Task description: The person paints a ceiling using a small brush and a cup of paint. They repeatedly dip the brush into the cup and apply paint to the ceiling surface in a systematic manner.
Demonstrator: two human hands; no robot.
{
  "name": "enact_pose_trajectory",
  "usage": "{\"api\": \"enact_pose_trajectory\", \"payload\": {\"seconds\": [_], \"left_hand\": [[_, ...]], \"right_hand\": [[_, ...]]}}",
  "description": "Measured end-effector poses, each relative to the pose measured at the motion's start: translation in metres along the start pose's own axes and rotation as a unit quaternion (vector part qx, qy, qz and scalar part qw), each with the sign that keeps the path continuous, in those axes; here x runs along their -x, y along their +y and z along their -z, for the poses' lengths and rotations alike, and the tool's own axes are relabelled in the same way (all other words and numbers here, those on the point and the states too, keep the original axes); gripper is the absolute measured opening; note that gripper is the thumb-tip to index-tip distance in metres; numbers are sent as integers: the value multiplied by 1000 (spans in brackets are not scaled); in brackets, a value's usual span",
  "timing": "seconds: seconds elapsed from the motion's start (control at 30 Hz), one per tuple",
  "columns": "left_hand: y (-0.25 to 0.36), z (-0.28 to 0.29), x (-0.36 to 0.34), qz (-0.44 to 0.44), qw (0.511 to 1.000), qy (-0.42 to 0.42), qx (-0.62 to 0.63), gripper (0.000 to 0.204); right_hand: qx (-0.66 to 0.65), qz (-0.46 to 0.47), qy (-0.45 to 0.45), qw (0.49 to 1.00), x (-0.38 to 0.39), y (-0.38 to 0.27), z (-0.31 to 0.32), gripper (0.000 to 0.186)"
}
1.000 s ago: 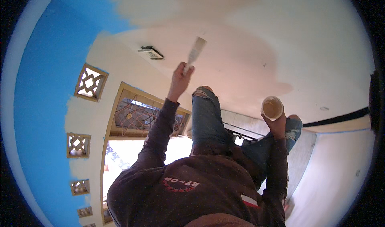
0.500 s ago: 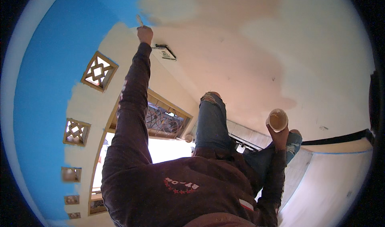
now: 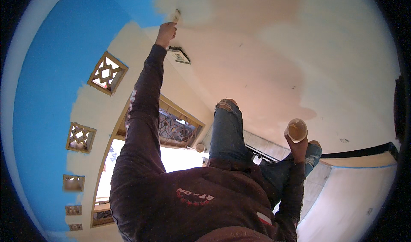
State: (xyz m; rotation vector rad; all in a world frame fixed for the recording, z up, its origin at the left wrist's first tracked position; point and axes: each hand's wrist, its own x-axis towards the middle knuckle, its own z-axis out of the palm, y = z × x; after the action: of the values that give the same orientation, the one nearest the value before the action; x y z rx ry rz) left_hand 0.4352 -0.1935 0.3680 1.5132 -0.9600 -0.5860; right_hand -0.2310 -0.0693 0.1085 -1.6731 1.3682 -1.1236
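Note:
My left hand [image 3: 165, 33] is stretched far up, its fingers closed around a paintbrush [image 3: 177, 15]. The bristle end is at the pale, patchy wall [image 3: 239, 71], a little to the right of the blue paint [image 3: 141, 4]. Lower on the right, my right hand [image 3: 298, 148] grips a white paint cup [image 3: 296, 130] from beneath and around its side. Inside the cup, a light beige coating shows; how full it is I cannot tell. My knees, in torn jeans [image 3: 227, 130], are bent beneath my arms.
Several lattice vent openings [image 3: 108, 74] run down the blue and cream wall at left. A wall fitting [image 3: 179, 55] sits below my left hand. Beneath my left arm is a window with a metal grille [image 3: 177, 126]. A dark strip [image 3: 359, 151] lies at the right.
My left hand and the paintbrush have moved right, away from the blue edge and over the pale area. My right hand with the cup has stayed almost in place.

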Motion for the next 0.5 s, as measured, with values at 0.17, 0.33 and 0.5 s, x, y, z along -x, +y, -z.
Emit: {"api": "enact_pose_trajectory", "payload": {"seconds": [0.17,0.33,0.5], "left_hand": [[-31,47,-7,-28,994,105,-22,22],[-62,89,-71,-317,662,37,-678,15],[-90,-32,-53,-357,657,88,-659,21]], "right_hand": [[-2,-10,-6,1000,3,-9,0,68],[-12,6,-18,1000,-2,7,-11,74],[-12,-22,-38,999,-4,-8,-8,74]]}}
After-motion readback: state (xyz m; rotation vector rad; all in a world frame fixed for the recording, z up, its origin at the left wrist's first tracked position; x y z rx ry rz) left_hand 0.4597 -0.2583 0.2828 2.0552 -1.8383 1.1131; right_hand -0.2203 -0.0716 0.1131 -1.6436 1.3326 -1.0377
